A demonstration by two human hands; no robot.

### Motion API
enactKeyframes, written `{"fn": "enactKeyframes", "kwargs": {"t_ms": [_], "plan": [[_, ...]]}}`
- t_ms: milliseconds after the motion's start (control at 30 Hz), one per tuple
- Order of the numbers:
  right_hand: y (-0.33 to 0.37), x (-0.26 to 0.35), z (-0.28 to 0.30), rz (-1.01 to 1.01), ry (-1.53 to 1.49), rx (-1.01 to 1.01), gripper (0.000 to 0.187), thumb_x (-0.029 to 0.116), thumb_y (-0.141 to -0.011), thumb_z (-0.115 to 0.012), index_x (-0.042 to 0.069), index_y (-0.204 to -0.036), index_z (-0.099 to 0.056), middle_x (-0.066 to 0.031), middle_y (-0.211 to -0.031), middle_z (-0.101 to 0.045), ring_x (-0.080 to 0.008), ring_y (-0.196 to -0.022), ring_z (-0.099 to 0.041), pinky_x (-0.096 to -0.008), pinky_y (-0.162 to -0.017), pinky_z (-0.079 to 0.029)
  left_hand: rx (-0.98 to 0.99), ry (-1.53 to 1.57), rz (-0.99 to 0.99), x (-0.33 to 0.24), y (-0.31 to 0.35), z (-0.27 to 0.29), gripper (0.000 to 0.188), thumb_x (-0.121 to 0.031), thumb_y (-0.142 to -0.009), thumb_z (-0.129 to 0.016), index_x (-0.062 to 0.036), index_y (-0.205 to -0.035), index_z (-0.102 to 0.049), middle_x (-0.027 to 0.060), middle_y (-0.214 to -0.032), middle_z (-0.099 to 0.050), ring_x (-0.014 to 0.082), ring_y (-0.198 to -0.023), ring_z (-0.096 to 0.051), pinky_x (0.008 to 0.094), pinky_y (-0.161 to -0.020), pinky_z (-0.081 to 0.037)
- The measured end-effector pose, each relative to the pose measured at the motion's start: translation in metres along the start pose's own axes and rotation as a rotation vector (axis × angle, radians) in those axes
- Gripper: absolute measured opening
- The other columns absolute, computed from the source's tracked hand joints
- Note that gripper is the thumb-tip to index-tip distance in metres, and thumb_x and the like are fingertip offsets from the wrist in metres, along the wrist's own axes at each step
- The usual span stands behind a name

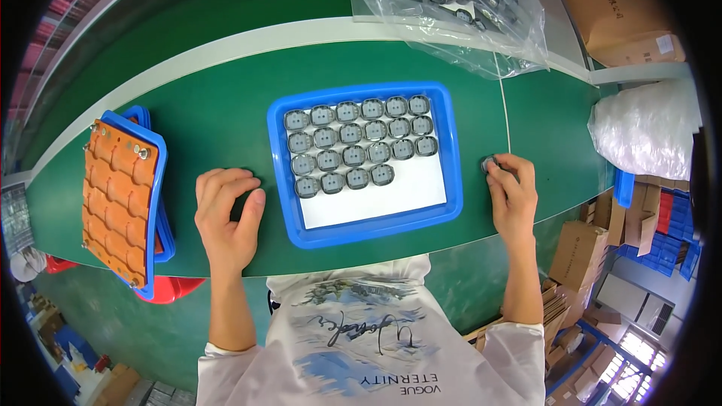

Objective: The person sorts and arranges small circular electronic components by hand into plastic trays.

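Note:
A blue tray (456, 180) lined with white sheet (376, 207) lies in front of me on the green table. Rows of small grey rounded plastic parts (353, 156) fill its upper area; the lowest row covers only the left portion. To the right of the tray, my right hand (514, 199) is closed, its thumb and fingertips pinching one grey part (489, 162) just over the table. My left hand (228, 219) rests on the table left of the tray, thumb apart from curved fingers, holding nothing.
An orange moulded plate with metal knobs (119, 199) leans on stacked blue trays (162, 210) at the left. A clear bag of grey parts (466, 11) lies at the back. On the right are a white plastic-wrapped bundle (643, 135) and cardboard boxes (577, 256).

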State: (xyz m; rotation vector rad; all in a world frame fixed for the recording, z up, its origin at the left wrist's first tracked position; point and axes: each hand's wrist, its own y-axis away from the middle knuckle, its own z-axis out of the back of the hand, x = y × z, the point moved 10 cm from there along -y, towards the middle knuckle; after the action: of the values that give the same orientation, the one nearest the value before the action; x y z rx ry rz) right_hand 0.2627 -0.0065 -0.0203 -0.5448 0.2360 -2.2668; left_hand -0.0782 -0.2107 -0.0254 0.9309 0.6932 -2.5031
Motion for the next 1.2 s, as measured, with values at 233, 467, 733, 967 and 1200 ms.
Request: {"fn": "enactKeyframes", "kwargs": {"t_ms": [233,467,733,967,1200], "plan": [[-0.033,0.072,0.007,0.209,-0.15,0.029,0.018,-0.003,-0.076,-0.076,0.002,-0.093,-0.07,-0.0137,-0.109,-0.064,-0.0329,-0.096,-0.062,-0.0416,-0.08,-0.053,0.007,0.01,0.01,0.0,-0.001,-0.002,0.014,-0.007,-0.081,-0.073,-0.0004,-0.092,-0.07,0.0112,-0.1,-0.069,0.0306,-0.1,-0.059,0.0397,-0.089,-0.047],[-0.045,0.111,-0.037,0.369,-0.201,0.188,0.02,-0.002,-0.071,-0.076,0.006,-0.089,-0.071,-0.007,-0.09,-0.057,-0.026,-0.083,-0.056,-0.0383,-0.075,-0.045,0.007,0.027,0.024,0.0,-0.001,-0.002,0.013,-0.009,-0.084,-0.071,0.0004,-0.093,-0.069,0.0117,-0.099,-0.069,0.0305,-0.1,-0.059,0.0399,-0.091,-0.046],[-0.045,0.116,-0.042,0.389,-0.236,0.179,0.021,-0.001,-0.069,-0.073,0.004,-0.089,-0.071,-0.0059,-0.088,-0.057,-0.0245,-0.082,-0.056,-0.0377,-0.075,-0.045,0.008,0.004,0.025,0.002,0.005,-0.002,0.014,-0.005,-0.078,-0.075,-0.002,-0.092,-0.071,0.0103,-0.1,-0.069,0.0308,-0.099,-0.059,0.0398,-0.088,-0.048],[-0.056,0.119,-0.033,0.43,-0.223,0.23,0.023,0.002,-0.072,-0.075,0.005,-0.094,-0.071,-0.007,-0.096,-0.059,-0.0264,-0.088,-0.057,-0.0384,-0.075,-0.047,-0.003,0.012,0.005,-0.001,-0.001,0.001,0.016,-0.004,-0.077,-0.074,-0.0016,-0.092,-0.07,0.0111,-0.1,-0.069,0.0314,-0.099,-0.059,0.0399,-0.087,-0.048],[-0.157,0.012,-0.013,0.101,-0.203,-0.022,0.027,0.005,-0.084,-0.071,0.002,-0.11,-0.068,-0.015,-0.105,-0.067,-0.0306,-0.091,-0.065,-0.0383,-0.081,-0.053,-0.014,0.0,0.008,0.0,-0.006,0.006,0.013,-0.003,-0.079,-0.073,-0.0007,-0.091,-0.07,0.0119,-0.098,-0.069,0.0311,-0.098,-0.06,0.0399,-0.087,-0.048]]}}
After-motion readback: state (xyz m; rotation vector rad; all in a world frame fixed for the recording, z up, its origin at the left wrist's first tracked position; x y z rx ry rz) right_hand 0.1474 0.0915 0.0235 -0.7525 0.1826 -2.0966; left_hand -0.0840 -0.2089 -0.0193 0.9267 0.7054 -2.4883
